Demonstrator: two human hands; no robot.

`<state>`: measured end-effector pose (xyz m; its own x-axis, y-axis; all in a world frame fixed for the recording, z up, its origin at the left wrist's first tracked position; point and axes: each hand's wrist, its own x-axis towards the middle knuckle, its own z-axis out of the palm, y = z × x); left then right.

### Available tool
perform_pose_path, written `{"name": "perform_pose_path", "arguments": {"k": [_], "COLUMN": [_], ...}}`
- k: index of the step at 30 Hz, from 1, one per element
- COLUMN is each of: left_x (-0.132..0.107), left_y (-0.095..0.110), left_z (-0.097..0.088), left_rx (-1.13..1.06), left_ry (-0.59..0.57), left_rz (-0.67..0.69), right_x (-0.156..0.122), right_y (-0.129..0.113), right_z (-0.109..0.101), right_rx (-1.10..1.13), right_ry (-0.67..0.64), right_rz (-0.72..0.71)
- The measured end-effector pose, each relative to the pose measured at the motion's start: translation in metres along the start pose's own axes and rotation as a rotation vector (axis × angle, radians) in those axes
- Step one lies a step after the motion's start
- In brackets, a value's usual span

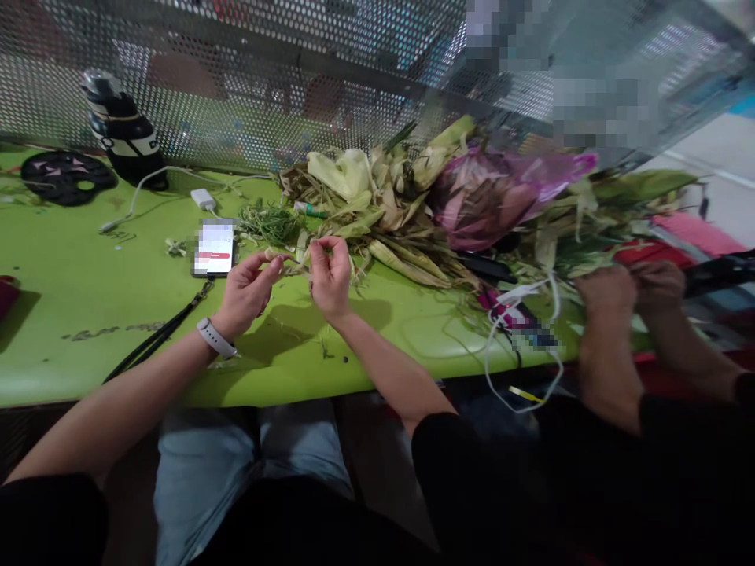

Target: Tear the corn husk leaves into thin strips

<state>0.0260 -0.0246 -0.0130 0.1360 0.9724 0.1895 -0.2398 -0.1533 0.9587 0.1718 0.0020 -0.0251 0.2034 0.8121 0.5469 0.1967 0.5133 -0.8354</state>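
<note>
My left hand [251, 288] is over the green table in front of me, its thumb and fingertips pinched on one end of a thin, pale green plant stem [296, 268]. Close beside it, my right hand [329, 277] has its fingers curled on the other end of this stem. The exact plant is too small to make out. Just behind the hands lies a small heap of thin green stems [271, 222]. A large pile of dried corn husks [389, 189] spreads behind and to the right. Leafy scraps [175, 248] lie left of a lit phone [214, 248].
At the back left stand a black bottle [127, 134] and a black mask-shaped item [68, 177]. A white cable [145, 185] runs near them. A pink plastic bag [489, 196] rests among the husks. On the right, another person's hands [607, 291] work. Perforated metal [248, 86] borders the table [88, 275].
</note>
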Motion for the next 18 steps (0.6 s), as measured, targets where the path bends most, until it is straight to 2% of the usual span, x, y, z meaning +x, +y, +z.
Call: {"name": "perform_pose_path", "arguments": {"k": [4,7,12,15,18], "left_x": [0.003,0.006,0.007,0.009,0.011], "left_y": [-0.003,-0.005,-0.007,-0.005,0.0], "left_z": [-0.006,-0.009,-0.009,-0.008,-0.01], "left_rx": [0.058,-0.017,-0.23,-0.335,-0.339], "left_ry": [-0.04,-0.12,-0.207,-0.197,-0.162], "left_rz": [0.016,-0.026,-0.229,-0.36,-0.459], "right_x": [0.0,-0.001,-0.005,-0.007,-0.004], "right_y": [-0.001,0.0,0.004,0.005,0.005], "right_z": [-0.002,-0.003,-0.001,0.001,-0.002], "right_rx": [0.039,0.065,0.071,0.037,-0.043], "right_ry": [-0.061,-0.107,-0.201,-0.2,-0.18], "right_rz": [0.009,0.016,0.032,0.004,-0.102]}}
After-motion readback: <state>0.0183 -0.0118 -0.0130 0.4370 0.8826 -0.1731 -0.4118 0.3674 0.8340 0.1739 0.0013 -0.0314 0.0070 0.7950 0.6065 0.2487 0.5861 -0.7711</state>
